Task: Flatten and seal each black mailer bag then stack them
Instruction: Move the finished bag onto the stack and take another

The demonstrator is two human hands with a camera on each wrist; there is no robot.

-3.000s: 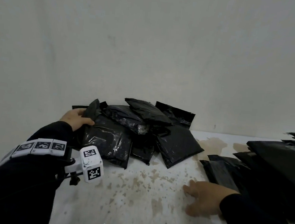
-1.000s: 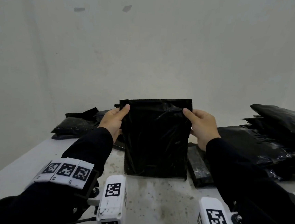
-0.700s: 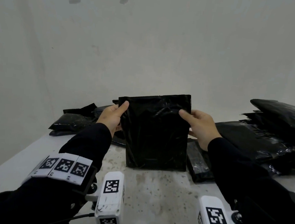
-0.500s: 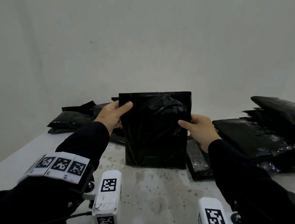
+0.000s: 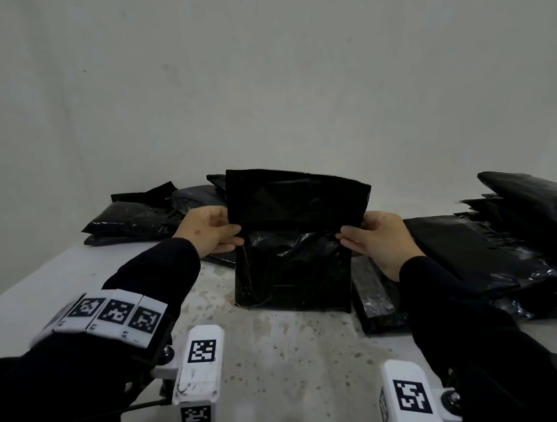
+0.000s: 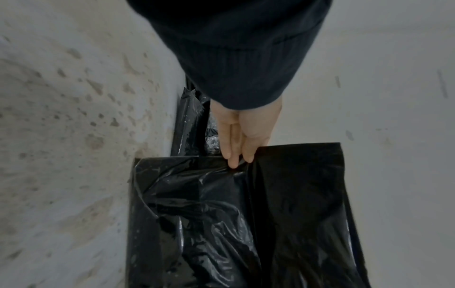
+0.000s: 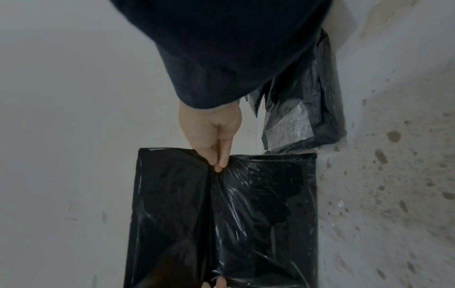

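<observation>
Now bag (image 5: 293, 272) standing upright at worktop (image 5: 275, 352) centre, bottom edge resting on it. Left hand (image 5: 206, 229) pinching bag edge at 9 o'clock, right hand (image 5: 377, 239) pinching at 3 o'clock. Flap (image 5: 297, 197) standing above grip line. Unsealed pile (image 5: 135, 218) lying at 10 o'clock, stack (image 5: 509, 251) at 2 o'clock.

My head camera sits high and looks forward and down over both forearms to the table (image 5: 284, 362) and the wall behind it, taking in the whole workspace from some way back. My left wrist camera looks along the left side across to the right hand (image 6: 242, 134), very near. My right wrist camera mirrors it, facing the left hand (image 7: 211, 134). All three views share the upright mailer bag (image 5: 294, 266) and the speckled tabletop.
</observation>
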